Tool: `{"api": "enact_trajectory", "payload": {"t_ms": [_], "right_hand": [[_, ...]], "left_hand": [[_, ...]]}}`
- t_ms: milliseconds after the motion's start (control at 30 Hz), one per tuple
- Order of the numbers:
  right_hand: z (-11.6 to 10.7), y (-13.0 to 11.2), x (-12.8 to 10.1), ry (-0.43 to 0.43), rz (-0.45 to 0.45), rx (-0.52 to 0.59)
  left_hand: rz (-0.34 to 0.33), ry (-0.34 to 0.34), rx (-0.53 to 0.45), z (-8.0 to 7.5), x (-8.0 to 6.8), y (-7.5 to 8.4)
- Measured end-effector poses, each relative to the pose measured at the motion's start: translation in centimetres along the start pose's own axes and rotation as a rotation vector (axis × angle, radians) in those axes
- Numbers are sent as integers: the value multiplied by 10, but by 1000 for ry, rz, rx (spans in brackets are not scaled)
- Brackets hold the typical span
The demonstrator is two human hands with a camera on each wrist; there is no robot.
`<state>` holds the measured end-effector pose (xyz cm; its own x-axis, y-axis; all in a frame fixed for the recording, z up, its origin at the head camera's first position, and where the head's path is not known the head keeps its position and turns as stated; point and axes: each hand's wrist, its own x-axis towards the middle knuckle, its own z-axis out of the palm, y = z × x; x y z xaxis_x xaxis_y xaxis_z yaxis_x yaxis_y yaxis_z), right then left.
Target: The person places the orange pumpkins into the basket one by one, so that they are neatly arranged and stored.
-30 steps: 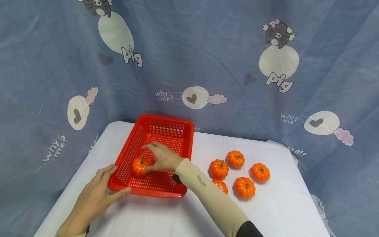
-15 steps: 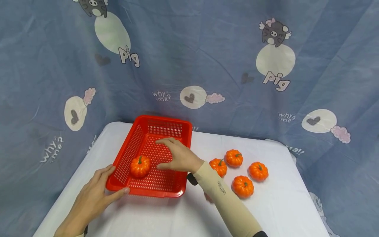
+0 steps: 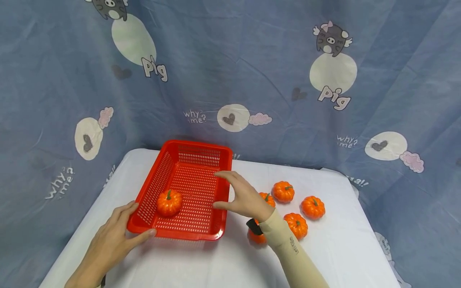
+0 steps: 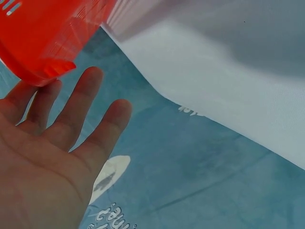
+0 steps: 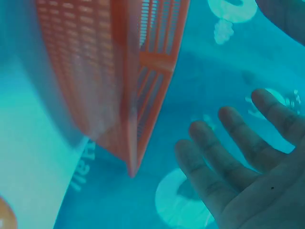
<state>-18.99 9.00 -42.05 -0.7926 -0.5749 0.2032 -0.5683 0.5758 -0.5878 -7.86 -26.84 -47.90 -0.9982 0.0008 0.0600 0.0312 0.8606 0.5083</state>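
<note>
White cloth under perforated red plastic basket [image 3: 187, 188] holding ribbed pumpkin [image 3: 169, 202].

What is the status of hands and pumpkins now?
Left hand open, steadying red basket. Right hand open, empty. One pumpkin in basket. Nothing in the way.

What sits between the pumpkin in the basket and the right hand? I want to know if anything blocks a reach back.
In the head view, only bare basket floor separates the pumpkin from the right hand.
</note>
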Motion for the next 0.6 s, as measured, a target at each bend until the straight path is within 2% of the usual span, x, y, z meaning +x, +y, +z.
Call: {"api": "enact_trajectory", "payload": {"t_ms": [200, 467, 600], "right_hand": [[-10, 15, -25, 78, 21, 18], [-27, 45, -64, 150, 162, 24], [-34, 55, -83, 173, 186, 46]], "left_hand": [[-17, -13, -3, 0, 2, 0], [-8, 0, -7, 0, 1, 0], [-7, 0, -11, 0, 1, -1]]}}
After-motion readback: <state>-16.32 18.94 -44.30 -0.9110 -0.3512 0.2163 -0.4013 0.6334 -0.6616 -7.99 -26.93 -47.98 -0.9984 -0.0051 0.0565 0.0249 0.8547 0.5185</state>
